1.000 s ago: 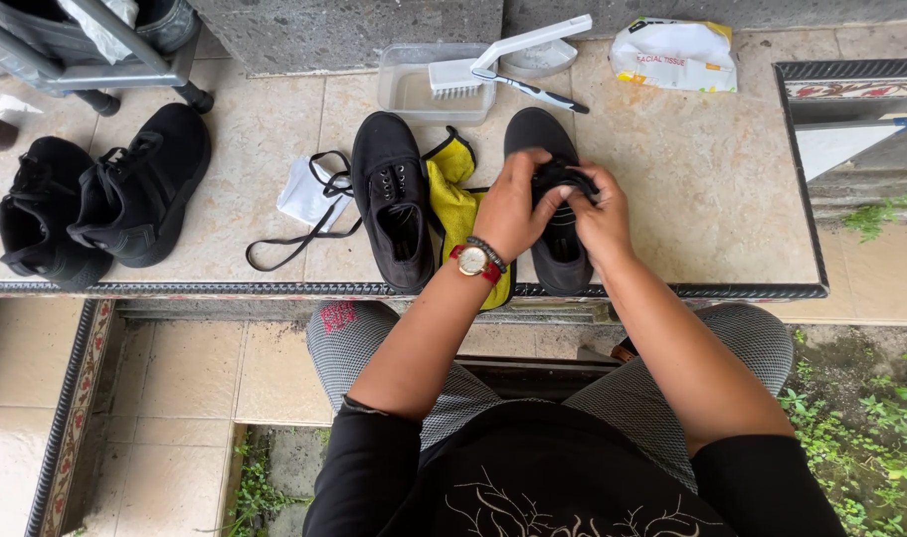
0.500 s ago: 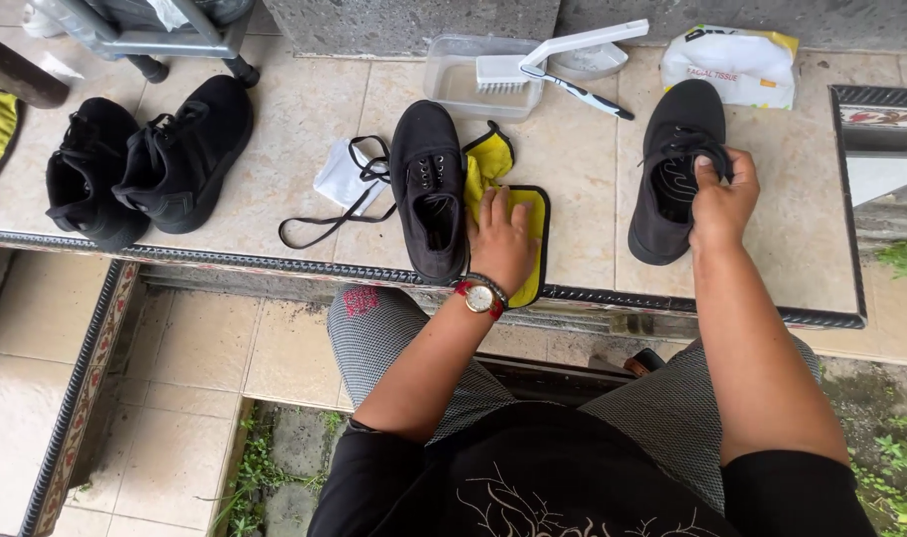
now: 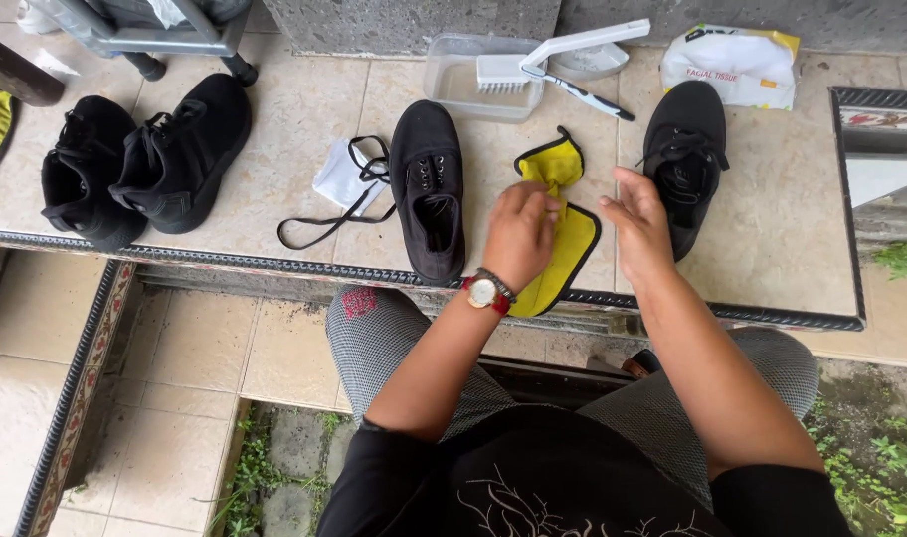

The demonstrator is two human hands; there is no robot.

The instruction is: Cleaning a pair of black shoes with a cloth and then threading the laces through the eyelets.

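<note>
- Head view: left hand (image 3: 518, 231) pinches yellow cloth (image 3: 563, 231) lying at front edge of the tiled ledge (image 3: 294, 119), between two black shoes.
- Right hand (image 3: 637, 224) spread, fingers loose, holds nothing, just beside cloth & right shoe (image 3: 682, 159).
- Left shoe (image 3: 429, 189) unlaced; brush (image 3: 558, 62) on tub at back edge.

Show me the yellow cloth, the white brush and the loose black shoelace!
yellow cloth (image 3: 571, 249), head view, its flat lower half.
white brush (image 3: 501, 72), head view, the bristle head.
black shoelace (image 3: 319, 228), head view, the long strand.
</note>
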